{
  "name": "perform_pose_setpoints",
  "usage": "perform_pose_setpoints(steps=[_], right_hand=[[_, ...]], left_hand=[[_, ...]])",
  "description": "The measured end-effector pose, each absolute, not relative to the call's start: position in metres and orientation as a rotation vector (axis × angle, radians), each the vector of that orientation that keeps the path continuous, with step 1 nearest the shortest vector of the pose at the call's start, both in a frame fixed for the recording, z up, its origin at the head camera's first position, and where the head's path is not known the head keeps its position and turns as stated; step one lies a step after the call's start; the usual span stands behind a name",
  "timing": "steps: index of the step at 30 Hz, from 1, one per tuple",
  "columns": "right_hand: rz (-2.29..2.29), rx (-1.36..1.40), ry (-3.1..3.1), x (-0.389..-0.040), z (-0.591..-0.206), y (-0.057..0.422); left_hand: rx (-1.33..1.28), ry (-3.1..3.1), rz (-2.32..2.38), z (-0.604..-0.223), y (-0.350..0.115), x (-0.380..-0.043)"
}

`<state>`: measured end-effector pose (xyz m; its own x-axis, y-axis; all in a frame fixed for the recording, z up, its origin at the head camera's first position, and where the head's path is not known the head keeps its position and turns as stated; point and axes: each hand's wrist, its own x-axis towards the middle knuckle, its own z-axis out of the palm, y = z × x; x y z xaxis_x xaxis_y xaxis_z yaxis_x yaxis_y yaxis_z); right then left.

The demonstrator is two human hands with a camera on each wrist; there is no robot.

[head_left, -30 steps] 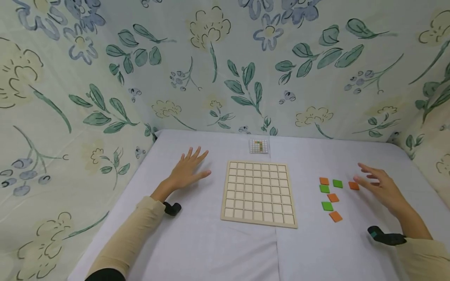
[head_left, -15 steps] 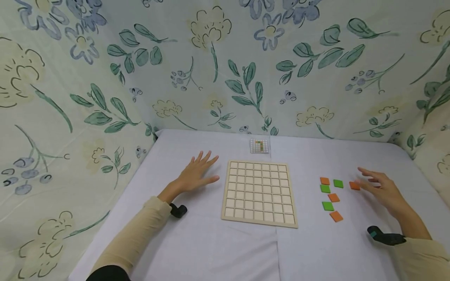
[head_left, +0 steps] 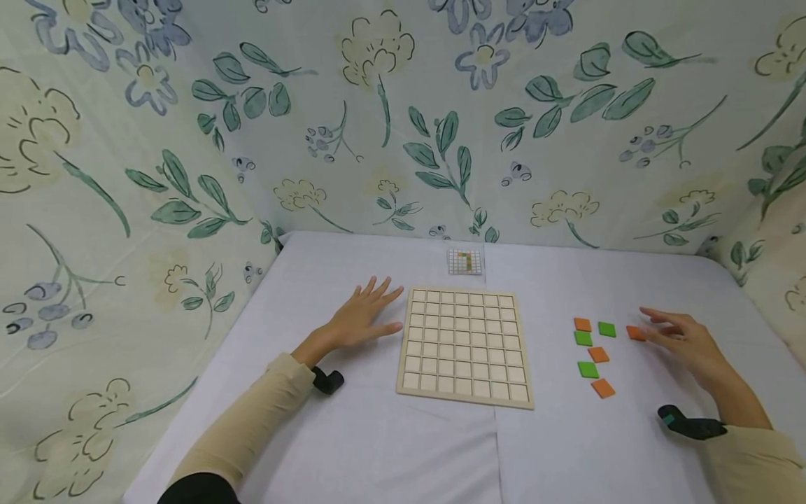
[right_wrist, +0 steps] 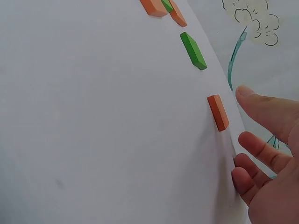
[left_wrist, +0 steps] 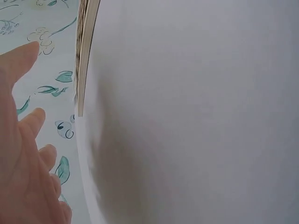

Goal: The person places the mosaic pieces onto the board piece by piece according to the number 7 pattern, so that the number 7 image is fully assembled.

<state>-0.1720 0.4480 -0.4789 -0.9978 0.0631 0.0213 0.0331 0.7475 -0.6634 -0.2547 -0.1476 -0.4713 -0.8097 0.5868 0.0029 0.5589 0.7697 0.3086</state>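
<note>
A square wooden grid board [head_left: 462, 346] lies in the middle of the white table, its cells bare. My left hand [head_left: 359, 318] has its fingers spread just left of the board, thumb and fingertips close to its left edge, holding nothing. Over on the right, my right hand [head_left: 685, 341] hovers beside the rightmost orange tile [head_left: 636, 333], fingers loosely bent. In the right wrist view, that orange tile [right_wrist: 218, 113] lies on the cloth, apart from the thumb and fingers. The board's edge [left_wrist: 86, 51] shows beyond my left hand in the left wrist view.
Several orange and green tiles, among them a green tile [head_left: 606, 329] and an orange tile [head_left: 603, 388], lie scattered right of the board. A small card with a printed coloured grid [head_left: 464, 262] lies behind the board. Floral cloth [head_left: 378, 140] hangs around the table.
My left hand has moved right and slightly toward me, closer to the board. My right hand's fingers have dipped a little near the orange tile. The tiles and board have stayed put.
</note>
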Motion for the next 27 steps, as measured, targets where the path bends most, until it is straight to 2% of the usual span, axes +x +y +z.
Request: perform_pose_setpoints(steps=[27], right_hand=[[1.084,-0.131,-2.961,-0.176,-0.490,0.458]], left_hand=[[0.911,2.773,0.448,-0.487,-0.139,-0.249]])
